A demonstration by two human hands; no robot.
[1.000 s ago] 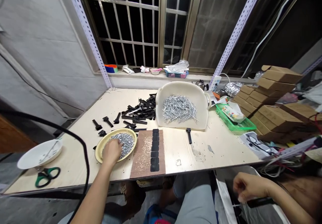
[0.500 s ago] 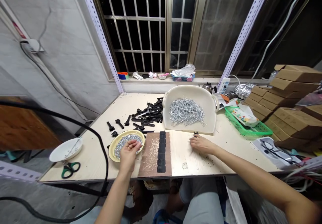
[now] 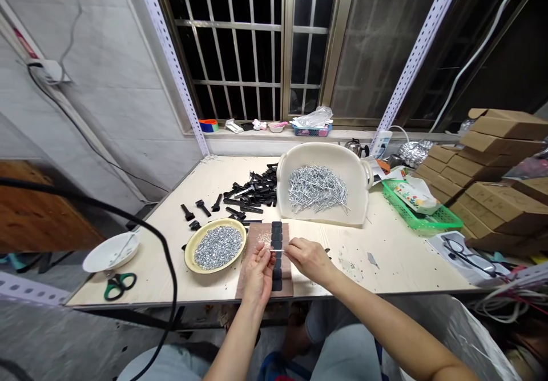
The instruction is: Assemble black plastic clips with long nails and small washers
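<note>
Thin metal rod (image 3: 277, 250): now held level btwn both hands, above the brown sheet (image 3: 259, 231) at the front of the worktop (image 3: 402, 267).

L to R: white plate (image 3: 100, 255) w/ green-handled scissors (image 3: 117, 281) just in front; then loose black plastic parts (image 3: 261, 189), most heaped toward the back. Yellow bowl (image 3: 190, 259) of small silvery metal bits (image 3: 218, 247) comes next. Half a sec ago the left hand (image 3: 259, 275) was over that bowl; it's since moved R to the sheet, palm up, fingers closed together at the rod's L end (any small bit in there too? can't tell, too tiny).

Row of black rounded pads (image 3: 277, 236) runs down the sheet, partly hidden by that hand. Right hand (image 3: 308, 258) has come in from the bare wood on the R; its fingers pinch the rod's other end, and a small black end (image 3: 327, 250) pokes out past the hand, prob. part of the same piece.

Meaning, my read: pick-up's done, two-handed fitting stage now. White tray (image 3: 358, 192) of long metal pins (image 3: 317, 187) sits behind, untouched; green basket (image 3: 449, 221) far R, ditto.
</note>
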